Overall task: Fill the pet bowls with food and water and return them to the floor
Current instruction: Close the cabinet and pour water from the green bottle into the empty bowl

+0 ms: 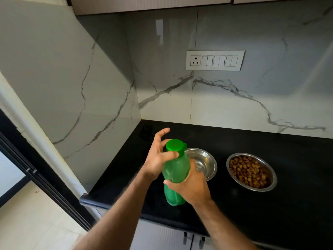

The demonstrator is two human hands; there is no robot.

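Right hand [191, 184] grips the green bottle [175, 175], left hand [158, 156] loose-fingered at its cap [175, 145]; sloppy pouring could splash past the empty bowl [205, 162].

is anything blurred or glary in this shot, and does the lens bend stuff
Head view: the left hand at the green bottle's cap and both forearms are smeared by motion, while the kibble bowl stays sharp. Head view: a bright reflection streaks the glossy marble backsplash. Head view: the wide-angle lens bows the left wall edge and the black countertop.
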